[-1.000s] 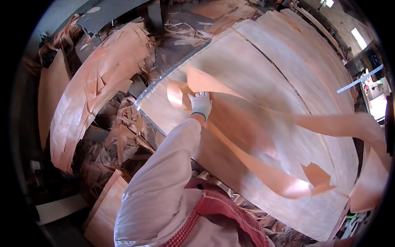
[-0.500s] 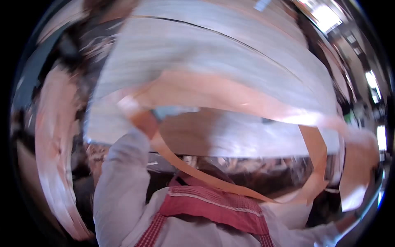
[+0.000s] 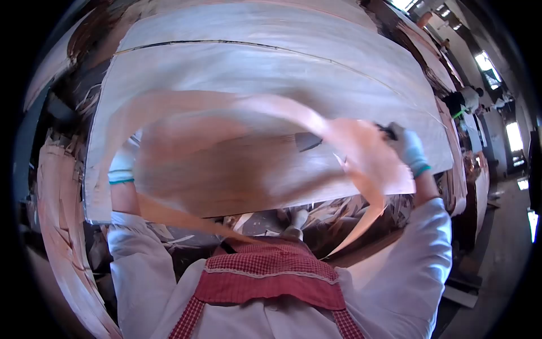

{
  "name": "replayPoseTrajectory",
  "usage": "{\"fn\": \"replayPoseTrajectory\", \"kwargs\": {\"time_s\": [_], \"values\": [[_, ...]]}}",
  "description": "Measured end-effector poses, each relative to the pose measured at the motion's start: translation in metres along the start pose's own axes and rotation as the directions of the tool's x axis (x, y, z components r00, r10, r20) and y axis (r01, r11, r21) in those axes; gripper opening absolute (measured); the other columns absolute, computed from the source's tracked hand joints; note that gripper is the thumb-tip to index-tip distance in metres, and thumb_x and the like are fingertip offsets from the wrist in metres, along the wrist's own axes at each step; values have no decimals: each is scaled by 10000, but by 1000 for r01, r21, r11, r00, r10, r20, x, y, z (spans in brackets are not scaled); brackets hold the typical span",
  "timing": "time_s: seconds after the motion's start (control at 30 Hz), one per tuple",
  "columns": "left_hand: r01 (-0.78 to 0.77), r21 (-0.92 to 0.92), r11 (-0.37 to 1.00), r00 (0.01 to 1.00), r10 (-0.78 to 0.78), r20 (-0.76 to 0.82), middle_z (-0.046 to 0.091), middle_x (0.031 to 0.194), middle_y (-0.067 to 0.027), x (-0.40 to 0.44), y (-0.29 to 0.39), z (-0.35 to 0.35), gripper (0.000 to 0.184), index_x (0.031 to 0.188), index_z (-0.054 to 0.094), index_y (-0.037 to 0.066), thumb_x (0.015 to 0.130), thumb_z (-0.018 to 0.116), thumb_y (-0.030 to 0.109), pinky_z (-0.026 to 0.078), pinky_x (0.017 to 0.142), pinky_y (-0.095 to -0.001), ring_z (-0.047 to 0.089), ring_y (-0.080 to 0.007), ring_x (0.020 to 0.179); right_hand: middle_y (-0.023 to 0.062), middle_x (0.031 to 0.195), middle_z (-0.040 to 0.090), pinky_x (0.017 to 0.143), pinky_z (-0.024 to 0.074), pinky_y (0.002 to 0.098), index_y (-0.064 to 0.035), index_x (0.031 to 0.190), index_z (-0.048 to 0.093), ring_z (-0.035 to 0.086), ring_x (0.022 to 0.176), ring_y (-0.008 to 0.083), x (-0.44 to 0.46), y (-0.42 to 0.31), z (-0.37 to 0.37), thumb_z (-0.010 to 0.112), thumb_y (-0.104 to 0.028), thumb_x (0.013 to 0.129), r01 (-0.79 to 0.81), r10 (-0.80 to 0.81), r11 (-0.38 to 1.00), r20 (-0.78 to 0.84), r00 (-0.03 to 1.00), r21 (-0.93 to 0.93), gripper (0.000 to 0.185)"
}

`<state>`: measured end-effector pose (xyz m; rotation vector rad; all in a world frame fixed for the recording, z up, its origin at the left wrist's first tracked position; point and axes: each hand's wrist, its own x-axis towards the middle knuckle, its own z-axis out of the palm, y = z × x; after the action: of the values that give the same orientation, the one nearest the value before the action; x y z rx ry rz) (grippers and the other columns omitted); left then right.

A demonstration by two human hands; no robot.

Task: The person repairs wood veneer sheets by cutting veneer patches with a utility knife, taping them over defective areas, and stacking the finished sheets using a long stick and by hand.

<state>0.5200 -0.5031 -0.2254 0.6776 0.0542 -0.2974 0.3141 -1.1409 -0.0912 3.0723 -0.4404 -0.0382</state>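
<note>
A long, pale-orange strip of wood veneer [image 3: 192, 100] loops above a broad pale sheet [image 3: 248, 65], blurred by motion. At the loop's left side is my left hand [image 3: 123, 162], in a white glove with a teal cuff; its fingers are hidden behind the strip. My right hand [image 3: 411, 150], gloved the same way, is closed around the dark handle of what looks like a knife [image 3: 308, 141]. Its wide grey blade tip shows past the veneer, which hides the middle part. More of the strip hangs down beside my right hand.
Stacked veneer [image 3: 59, 198] stands along the left side, with another stack [image 3: 449, 175] at the right. Scraps [image 3: 333, 220] litter the floor at the sheet's near edge. A dark line crosses the far part of the sheet. Another person [image 3: 466, 100] is farther off at the right.
My right hand has come up from the lower right over the sheet, and the blade now shows. My left hand has shifted left in view. The veneer loop has swung left.
</note>
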Motion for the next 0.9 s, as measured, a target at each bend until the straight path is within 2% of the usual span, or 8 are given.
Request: {"fn": "replayPoseTrajectory", "kwargs": {"time_s": [0.17,0.27,0.37,0.5,0.57,0.67,0.87,0.9], "values": [[299,286,910,920,-197,-338,589,1143,-105,-31,-69,-44,326,1230,532,60,983,464,261,464,934,-371,599,-252,1016,206,873,653,680,480,487,-143,1030,577,627,823,413,67,19,144,635,-363,847,210,-217,953,9,976,217,291],[684,491,540,727,-568,-387,635,1041,-120,-69,-174,-33,321,1156,593,41,986,465,281,493,887,-368,626,-246,945,206,897,656,700,473,487,-132,1050,567,624,845,412,107,28,212,629,-351,853,210,-240,949,109,965,233,301],[624,747,228,550,-807,-213,666,967,-130,-109,-258,112,319,1078,627,3,982,480,269,508,830,-335,638,-216,912,204,908,655,712,466,482,-119,1044,568,618,852,411,112,17,207,631,-319,856,264,-331,895,140,933,360,281],[-207,954,216,969,-93,231,625,1050,-178,-93,-379,180,352,1130,557,-26,929,542,263,475,869,-377,606,-292,983,189,890,653,721,454,479,-104,1024,563,609,859,405,142,3,213,633,-290,853,351,-427,822,79,901,448,262],[-249,955,-159,963,66,262,595,1113,-162,-59,-420,199,332,1132,563,18,880,579,233,444,905,-425,568,-326,1025,170,908,663,744,460,474,-106,1040,544,609,876,398,154,-5,223,621,-318,856,371,-432,821,47,900,434,291],[-154,888,-432,865,375,333,576,1160,-121,-16,-459,192,288,1103,582,69,854,596,213,426,910,-433,540,-297,1083,172,1001,649,768,462,471,-125,1074,550,598,919,400,159,-12,215,633,-306,850,353,-406,866,87,910,354,300],[-41,934,-355,921,348,173,554,1191,-118,2,-467,173,288,1129,558,59,879,580,200,397,966,-447,500,-305,1152,221,1173,562,823,458,491,-33,1150,505,569,997,418,127,-18,201,560,-274,929,452,-304,592,-334,892,668,331],[33,941,-337,892,434,124,554,1201,-120,4,-462,168,281,1125,564,60,881,578,199,394,974,-447,494,-308,1164,221,1154,569,820,463,490,-36,1141,510,574,995,415,119,-11,205,544,-275,935,397,-317,667,-241,917,630,317]]}}
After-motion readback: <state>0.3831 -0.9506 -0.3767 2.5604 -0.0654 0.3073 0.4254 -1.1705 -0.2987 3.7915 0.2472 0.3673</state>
